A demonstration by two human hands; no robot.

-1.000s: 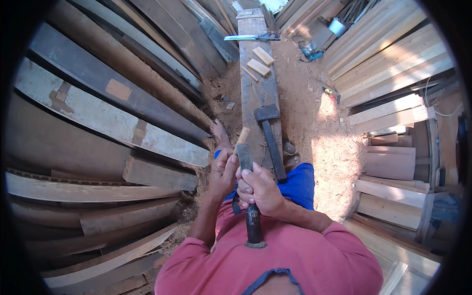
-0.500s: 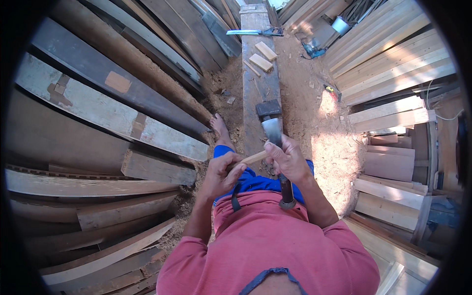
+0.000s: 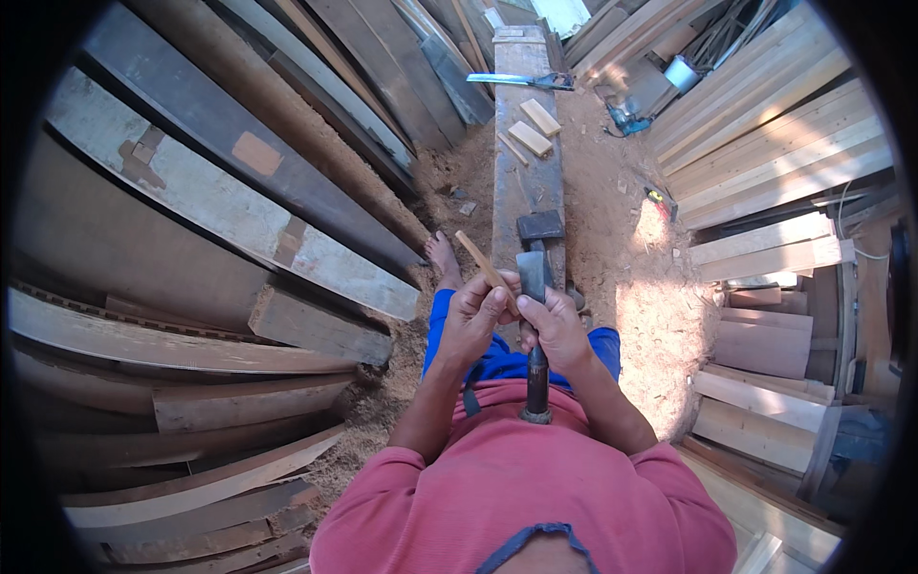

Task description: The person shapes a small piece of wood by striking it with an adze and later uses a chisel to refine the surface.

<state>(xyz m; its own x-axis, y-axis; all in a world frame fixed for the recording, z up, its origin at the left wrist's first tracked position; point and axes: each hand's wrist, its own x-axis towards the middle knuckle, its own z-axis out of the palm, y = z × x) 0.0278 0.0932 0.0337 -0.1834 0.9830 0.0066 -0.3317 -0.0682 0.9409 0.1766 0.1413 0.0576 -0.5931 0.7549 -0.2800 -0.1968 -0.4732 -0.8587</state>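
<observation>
Chisel (image 3: 533, 274) in RH (image 3: 559, 332), wht can (image 3: 682, 74), contents unclear

Chisel blade (image 3: 531, 274) smooth metal; stick (image 3: 483, 264) matt wood.

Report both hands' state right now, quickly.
Left hand: closed, holding a slim wooden stick.
Right hand: closed around a chisel, its blade pointing away from the body.

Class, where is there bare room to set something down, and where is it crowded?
Mostly bare: the long grey-brown wooden bench between the small pale wooden blocks and the dark block-headed mallet; the brown sawdusty floor between bench and stacked pale wooden planks. Crowded: the left, with long weathered wooden boards.
</observation>
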